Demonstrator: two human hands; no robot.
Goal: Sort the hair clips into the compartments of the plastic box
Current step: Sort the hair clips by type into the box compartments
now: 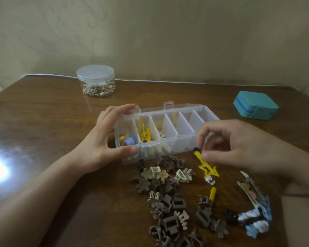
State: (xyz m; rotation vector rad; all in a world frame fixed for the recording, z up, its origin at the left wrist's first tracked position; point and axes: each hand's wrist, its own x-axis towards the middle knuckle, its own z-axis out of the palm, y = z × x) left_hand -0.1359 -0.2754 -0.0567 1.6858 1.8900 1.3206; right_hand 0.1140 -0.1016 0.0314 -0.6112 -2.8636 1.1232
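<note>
A clear plastic box (181,138) with a row of compartments lies open on the brown table. My left hand (107,138) grips its left end, fingers over the far rim and thumb on the near wall. The leftmost compartment holds a blue flower clip (129,141), and the one beside it holds yellow clips (146,135). My right hand (237,145) pinches a yellow star clip (206,164) just in front of the box's right half. A pile of brown and beige claw clips (168,193) lies in front of the box.
A round clear jar (96,81) of small pins stands at the back left. A teal case (255,105) sits at the back right. Blue and white cloud clips (257,218) and another yellow clip (212,193) lie at the front right. Glare marks the table's left side.
</note>
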